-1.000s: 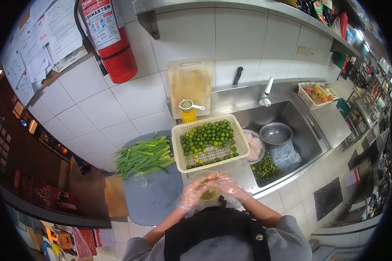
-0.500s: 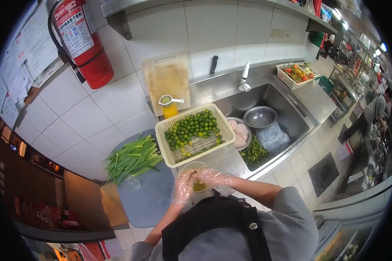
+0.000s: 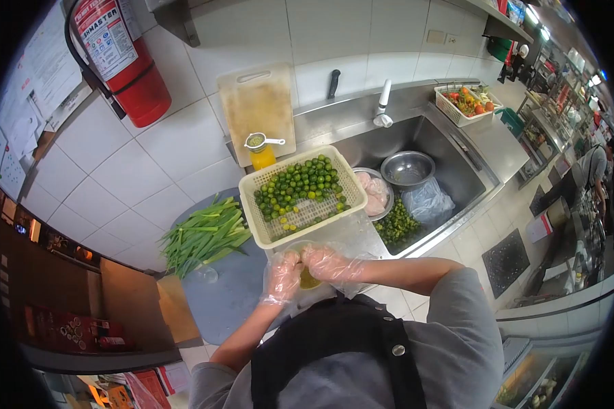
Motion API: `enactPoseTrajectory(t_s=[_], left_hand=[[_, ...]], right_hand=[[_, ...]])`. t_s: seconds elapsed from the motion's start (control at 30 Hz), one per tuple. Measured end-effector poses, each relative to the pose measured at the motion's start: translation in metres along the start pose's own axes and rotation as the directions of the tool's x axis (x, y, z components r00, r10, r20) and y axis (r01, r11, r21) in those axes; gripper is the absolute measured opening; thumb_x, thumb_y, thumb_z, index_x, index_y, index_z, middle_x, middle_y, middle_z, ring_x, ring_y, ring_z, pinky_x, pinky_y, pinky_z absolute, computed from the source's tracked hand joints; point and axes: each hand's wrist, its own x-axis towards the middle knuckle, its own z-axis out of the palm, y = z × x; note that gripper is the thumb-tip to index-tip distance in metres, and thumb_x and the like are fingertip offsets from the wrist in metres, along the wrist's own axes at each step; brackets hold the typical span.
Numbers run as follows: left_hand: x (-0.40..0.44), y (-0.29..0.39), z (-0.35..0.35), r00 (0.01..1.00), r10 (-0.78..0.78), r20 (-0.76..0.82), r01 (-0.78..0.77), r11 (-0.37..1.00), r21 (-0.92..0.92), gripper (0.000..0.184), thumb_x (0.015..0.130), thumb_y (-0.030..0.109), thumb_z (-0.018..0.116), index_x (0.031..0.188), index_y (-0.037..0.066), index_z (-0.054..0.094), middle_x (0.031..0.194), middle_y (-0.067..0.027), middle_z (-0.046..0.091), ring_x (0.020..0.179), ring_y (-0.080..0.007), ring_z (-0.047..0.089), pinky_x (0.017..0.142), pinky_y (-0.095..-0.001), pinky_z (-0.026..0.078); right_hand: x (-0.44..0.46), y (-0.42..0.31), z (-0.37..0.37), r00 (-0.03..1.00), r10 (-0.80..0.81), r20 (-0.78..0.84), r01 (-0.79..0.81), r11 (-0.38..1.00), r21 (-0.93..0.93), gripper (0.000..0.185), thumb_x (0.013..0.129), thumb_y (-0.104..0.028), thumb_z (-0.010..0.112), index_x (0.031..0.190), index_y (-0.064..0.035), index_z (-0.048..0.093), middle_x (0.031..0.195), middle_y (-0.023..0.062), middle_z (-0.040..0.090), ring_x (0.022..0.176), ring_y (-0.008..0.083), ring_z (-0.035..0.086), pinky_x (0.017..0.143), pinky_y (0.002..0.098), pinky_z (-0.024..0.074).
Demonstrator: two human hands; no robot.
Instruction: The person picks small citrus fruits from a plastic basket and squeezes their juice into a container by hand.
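Observation:
Clear plastic gloves cover my left hand (image 3: 284,275) and my right hand (image 3: 327,263). Both are closed, fingertips close together above a clear container (image 3: 310,278) of yellow-green liquid. Whatever the fingers hold is too small and hidden to make out. Just beyond them, a cream perforated basket (image 3: 252,230) holds many small green limes (image 3: 305,178), some of them cut halves. Behind the basket a small strainer (image 3: 256,141) rests on a container of orange-yellow liquid (image 3: 262,159).
Long green leaves (image 3: 208,235) lie on a grey board (image 3: 228,300) at left. A metal sink (image 3: 450,146) at right holds a steel bowl (image 3: 408,170), a plastic bag (image 3: 427,208) and green scraps (image 3: 397,228). Raw meat (image 3: 374,193) fills another bowl. A cutting board (image 3: 258,109) leans on the wall.
The whole view has shifted slightly. My hands stay close together over the container, turned a little, with the right fingers now more curled in. Basket and limes look the same.

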Motion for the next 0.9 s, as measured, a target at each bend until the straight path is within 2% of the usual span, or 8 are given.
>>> enactPoseTrajectory(t_s=[0.27,0.33,0.43,0.57,0.63,0.73,0.83,0.9], left_hand=[[-0.004,-0.017,0.008,0.993,0.099,-0.060,-0.108,0.978,-0.176,0.015,0.080,0.003,0.064,0.094,0.003,0.062,0.086,-0.0204,0.061,0.081,-0.0411,0.058,0.070,-0.0478,0.048],[0.007,-0.008,-0.010,0.996,0.089,-0.027,-0.092,0.989,-0.119,0.018,0.080,0.003,0.064,0.098,0.003,0.063,0.089,-0.0199,0.063,0.083,-0.0405,0.059,0.072,-0.0464,0.048],[0.029,0.003,-0.031,0.987,0.157,0.029,-0.158,0.987,0.035,0.021,0.080,0.003,0.063,0.101,0.004,0.063,0.092,-0.0176,0.063,0.086,-0.0386,0.059,0.074,-0.0455,0.049],[0.037,0.021,-0.044,0.944,0.290,0.160,-0.323,0.912,0.252,0.023,0.077,0.002,0.060,0.100,0.004,0.062,0.093,-0.0157,0.061,0.088,-0.0365,0.058,0.076,-0.0454,0.049],[0.029,0.020,-0.038,0.943,0.304,0.137,-0.329,0.915,0.233,0.023,0.076,0.002,0.059,0.099,0.004,0.061,0.091,-0.0158,0.060,0.087,-0.0366,0.058,0.075,-0.0458,0.048],[0.017,0.019,-0.031,0.954,0.285,0.092,-0.298,0.925,0.235,0.023,0.075,0.001,0.058,0.097,0.005,0.060,0.088,-0.0155,0.059,0.085,-0.0370,0.057,0.074,-0.0469,0.047],[0.008,0.018,-0.024,0.970,0.244,0.020,-0.242,0.943,0.230,0.020,0.074,0.000,0.058,0.094,0.005,0.060,0.087,-0.0150,0.059,0.082,-0.0380,0.056,0.073,-0.0483,0.047],[0.004,0.017,-0.023,0.981,0.195,0.012,-0.194,0.968,0.160,0.020,0.073,0.000,0.059,0.092,0.005,0.060,0.085,-0.0153,0.058,0.082,-0.0387,0.056,0.073,-0.0485,0.046]], right_hand=[[0.002,0.020,0.011,0.998,-0.069,0.005,0.069,0.996,-0.059,0.013,0.077,-0.009,0.057,0.082,0.0001,0.065,0.079,0.0207,0.064,0.076,0.0349,0.066,0.068,0.0460,0.0524],[0.006,0.035,0.013,0.841,-0.535,0.082,0.475,0.657,-0.586,0.013,0.075,-0.009,0.058,0.079,0.0023,0.064,0.074,0.0187,0.061,0.068,0.0275,0.063,0.062,0.0398,0.0507],[0.012,0.022,-0.010,0.863,-0.454,0.221,0.333,0.183,-0.925,0.015,0.074,-0.009,0.059,0.079,0.0049,0.062,0.071,0.0180,0.058,0.064,0.0234,0.059,0.057,0.0346,0.0474],[0.020,0.021,-0.028,0.779,-0.514,0.360,0.600,0.440,-0.668,0.015,0.074,-0.008,0.058,0.078,0.0056,0.060,0.069,0.0177,0.058,0.063,0.0257,0.060,0.055,0.0354,0.0465],[0.016,0.031,-0.009,0.832,-0.555,-0.010,0.551,0.828,-0.106,0.014,0.075,-0.008,0.058,0.076,0.0055,0.060,0.068,0.0164,0.058,0.061,0.0278,0.059,0.054,0.0377,0.0467],[0.007,0.005,-0.029,0.978,-0.209,-0.014,0.181,0.811,0.556,0.014,0.076,-0.008,0.058,0.078,0.0062,0.061,0.069,0.0173,0.059,0.061,0.0299,0.060,0.057,0.0398,0.0501],[0.010,0.005,-0.022,0.885,-0.420,0.199,0.465,0.807,-0.364,0.015,0.077,-0.009,0.058,0.086,0.0026,0.060,0.075,0.0169,0.060,0.067,0.0274,0.065,0.058,0.0383,0.0539],[0.011,0.005,-0.018,0.889,-0.405,0.213,0.457,0.812,-0.363,0.015,0.077,-0.010,0.058,0.086,0.0020,0.060,0.075,0.0160,0.061,0.067,0.0270,0.066,0.056,0.0377,0.0544]])
